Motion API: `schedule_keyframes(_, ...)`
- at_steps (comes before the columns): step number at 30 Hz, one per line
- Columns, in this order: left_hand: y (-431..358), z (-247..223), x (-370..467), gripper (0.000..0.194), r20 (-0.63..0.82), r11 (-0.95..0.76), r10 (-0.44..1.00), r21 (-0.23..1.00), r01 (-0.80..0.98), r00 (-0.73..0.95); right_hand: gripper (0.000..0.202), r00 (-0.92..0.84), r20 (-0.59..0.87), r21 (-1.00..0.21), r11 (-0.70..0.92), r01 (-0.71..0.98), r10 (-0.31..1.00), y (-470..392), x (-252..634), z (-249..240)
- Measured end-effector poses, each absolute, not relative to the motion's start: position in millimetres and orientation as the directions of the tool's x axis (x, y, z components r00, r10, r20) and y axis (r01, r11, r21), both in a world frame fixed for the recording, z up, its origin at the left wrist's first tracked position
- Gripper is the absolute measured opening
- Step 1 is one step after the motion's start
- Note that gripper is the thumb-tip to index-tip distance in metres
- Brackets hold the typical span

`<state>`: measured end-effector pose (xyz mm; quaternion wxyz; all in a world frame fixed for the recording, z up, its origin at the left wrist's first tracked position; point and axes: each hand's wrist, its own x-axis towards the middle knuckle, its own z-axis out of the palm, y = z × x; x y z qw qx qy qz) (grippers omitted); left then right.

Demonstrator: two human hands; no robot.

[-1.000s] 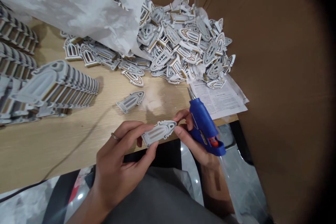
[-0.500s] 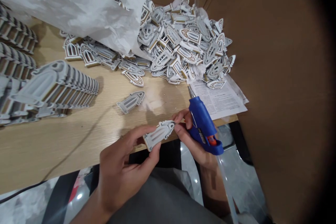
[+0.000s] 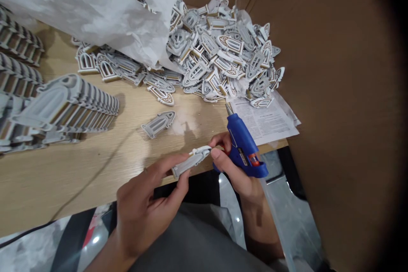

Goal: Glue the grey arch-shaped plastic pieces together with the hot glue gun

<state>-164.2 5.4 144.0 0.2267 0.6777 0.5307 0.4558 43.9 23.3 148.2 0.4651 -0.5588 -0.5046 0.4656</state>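
Between the thumb and fingers of my left hand (image 3: 149, 208) is a small white arched window-shaped piece (image 3: 191, 161), tilted nearly edge-on above the table's front edge. My right hand (image 3: 234, 170) touches the pointed end of that piece with its thumb and forefinger. The same hand also holds a blue glue gun (image 3: 241, 144), its metal nozzle pointing up and away; the other fingers on its grip are partly hidden. Another arched piece (image 3: 158, 124), grey side up, lies by itself on the table just beyond my left hand.
A large heap of loose arched pieces (image 3: 219, 51) lies at the back, partly under crumpled white paper (image 3: 111, 12). Rows of stacked pieces (image 3: 76, 102) stand at the left. Printed sheets (image 3: 264, 123) lie by the right edge, beside a brown cardboard wall (image 3: 331, 93). A clear tube-like strip (image 3: 277, 225) trails below the glue gun.
The held piece has turned from face-up to nearly edge-on. The glue gun and both hands have shifted slightly left, with the gun a little higher in view.
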Motion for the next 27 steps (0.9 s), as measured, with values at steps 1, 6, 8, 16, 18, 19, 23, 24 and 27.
schedule_keyframes(1, 5, 144, -165, 0.033, 0.386, -0.346, 0.922, 0.777, 0.526, 0.036, 0.021, 0.06, -0.04, -0.987, -0.049, 0.151, 0.997, 25, 43, 151)
schedule_keyframes(6, 5, 141, -169, 0.041, 0.45, -0.436, 0.883, 0.687, 0.582, 0.13, 0.029, 0.114, 0.066, -0.981, 0.043, 0.19, 0.991, 30, 36, 158)
schedule_keyframes(8, 5, 142, -169, 0.042, 0.459, -0.446, 0.877, 0.669, 0.594, 0.141, 0.031, 0.136, 0.083, -0.983, 0.059, 0.174, 0.987, 31, 34, 156)
schedule_keyframes(16, 4, 145, -165, 0.035, 0.438, -0.401, 0.894, 0.681, 0.612, 0.098, 0.026, 0.181, 0.124, -0.988, 0.104, 0.117, 0.976, 25, 26, 144)
schedule_keyframes(18, 4, 144, -165, 0.036, 0.417, -0.383, 0.904, 0.697, 0.606, 0.092, 0.026, 0.173, 0.124, -0.988, 0.106, 0.112, 0.977, 25, 26, 144)
schedule_keyframes(19, 4, 143, -166, 0.036, 0.407, -0.373, 0.909, 0.708, 0.6, 0.085, 0.027, 0.168, 0.119, -0.988, 0.101, 0.113, 0.979, 26, 27, 145)
schedule_keyframes(23, 5, 141, -166, 0.04, 0.403, -0.346, 0.915, 0.753, 0.56, 0.023, 0.028, 0.139, 0.066, -0.996, 0.056, 0.076, 0.988, 26, 33, 146)
schedule_keyframes(24, 5, 141, -166, 0.041, 0.403, -0.34, 0.915, 0.761, 0.553, 0.008, 0.027, 0.132, 0.047, -0.998, 0.04, 0.055, 0.99, 26, 35, 146)
schedule_keyframes(27, 5, 142, -164, 0.041, 0.407, -0.332, 0.913, 0.771, 0.544, -0.019, 0.026, 0.12, 0.011, -1.0, 0.01, 0.013, 0.993, 25, 39, 144)
